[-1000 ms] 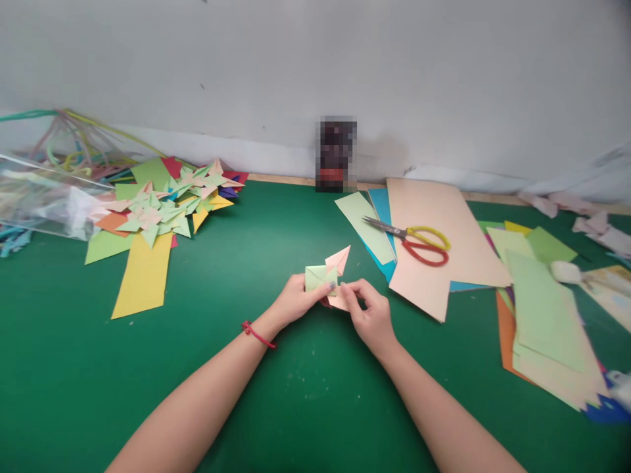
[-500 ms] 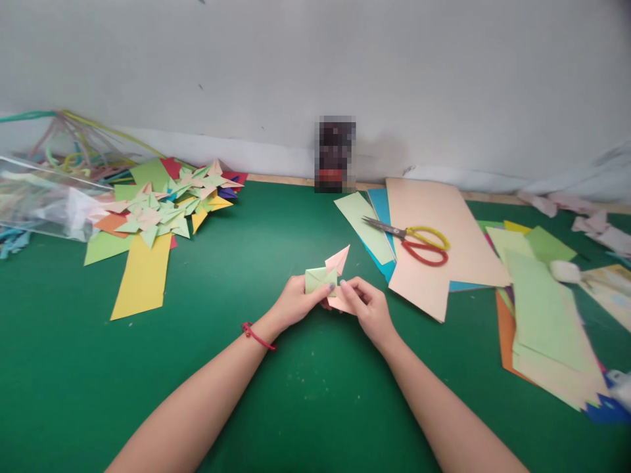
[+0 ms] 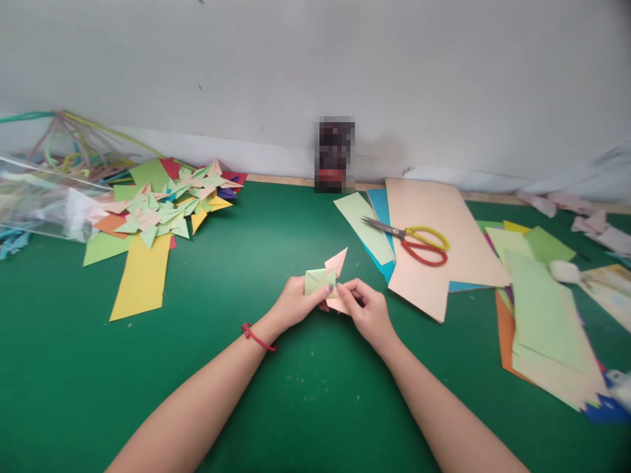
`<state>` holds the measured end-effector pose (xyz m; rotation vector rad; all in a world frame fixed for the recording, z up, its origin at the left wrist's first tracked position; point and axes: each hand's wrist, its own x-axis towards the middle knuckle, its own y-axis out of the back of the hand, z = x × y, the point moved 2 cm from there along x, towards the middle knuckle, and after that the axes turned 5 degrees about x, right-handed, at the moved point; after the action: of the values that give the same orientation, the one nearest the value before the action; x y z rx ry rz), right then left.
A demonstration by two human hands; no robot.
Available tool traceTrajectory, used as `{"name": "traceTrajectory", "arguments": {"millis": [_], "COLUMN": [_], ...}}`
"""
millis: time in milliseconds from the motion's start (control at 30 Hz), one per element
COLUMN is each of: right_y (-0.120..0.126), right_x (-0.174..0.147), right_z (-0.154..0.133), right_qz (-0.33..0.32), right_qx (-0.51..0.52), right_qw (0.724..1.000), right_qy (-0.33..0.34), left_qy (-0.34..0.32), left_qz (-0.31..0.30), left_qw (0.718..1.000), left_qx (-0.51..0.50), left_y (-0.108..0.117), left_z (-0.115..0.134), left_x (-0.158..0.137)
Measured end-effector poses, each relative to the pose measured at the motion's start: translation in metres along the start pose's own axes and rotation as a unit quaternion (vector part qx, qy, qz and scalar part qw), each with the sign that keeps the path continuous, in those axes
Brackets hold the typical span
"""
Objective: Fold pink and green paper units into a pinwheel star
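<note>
Between my hands, above the green table (image 3: 246,407), is a folded paper piece (image 3: 318,281) of light green and pale pink. A pink point of it sticks up to the right, and another pink part shows below. My left hand (image 3: 298,302) grips its left side, thumb on the green face and fingers hidden behind. My right hand (image 3: 367,310) pinches the lower right part between thumb and forefinger. My fingers cover some of the folds.
Scissors (image 3: 407,236) with yellow and red handles lie on pink sheets (image 3: 434,210) at the right. Farther right are green sheets (image 3: 547,309) and a white object (image 3: 564,271). Folded paper stars (image 3: 158,213) and a yellow strip (image 3: 140,279) lie left, near a clear plastic container (image 3: 44,197).
The right thumb and forefinger have shifted slightly left, closer to the left thumb. The pink point has tipped a little lower. Both hands keep their hold.
</note>
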<state>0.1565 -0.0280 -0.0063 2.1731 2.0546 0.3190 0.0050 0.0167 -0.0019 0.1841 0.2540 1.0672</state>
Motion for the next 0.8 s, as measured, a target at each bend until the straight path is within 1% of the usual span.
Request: {"name": "traceTrajectory", "arguments": {"millis": [133,233,300,367,467,700,800], "right_y": [-0.0004,-0.0006,-0.0006,-0.0003,0.0001,-0.0003,-0.0005], "right_x": [0.0022,0.0040,0.0047,0.0050,0.0048,0.0041,0.0039], "right_z": [-0.0004,-0.0026,-0.0043,-0.0050,-0.0040,-0.0019,-0.0023], "right_qz": [-0.021,-0.062,-0.092,-0.109,-0.112,-0.092,-0.090], "right_qx": [0.045,0.089,0.099,0.098,0.091,0.067,0.060], "right_qw": [0.998,0.993,0.990,0.989,0.989,0.993,0.994], "right_qy": [-0.026,-0.042,-0.041,-0.038,-0.041,-0.035,-0.029], "left_qy": [0.000,-0.009,-0.014,-0.019,-0.024,-0.006,-0.004], "left_qz": [0.009,0.037,0.054,0.057,0.046,0.028,0.027], "left_qw": [1.000,0.999,0.998,0.998,0.998,0.999,0.999], "left_qx": [0.001,0.000,-0.006,-0.014,-0.024,-0.040,-0.029], "left_y": [-0.0007,0.0000,0.0005,0.0004,-0.0003,-0.0024,-0.0024], "left_z": [-0.0015,-0.0009,-0.0001,0.0006,0.0010,-0.0012,-0.0009], "left_x": [-0.0002,-0.0005,-0.0007,-0.0005,0.0003,0.0026,0.0028]}}
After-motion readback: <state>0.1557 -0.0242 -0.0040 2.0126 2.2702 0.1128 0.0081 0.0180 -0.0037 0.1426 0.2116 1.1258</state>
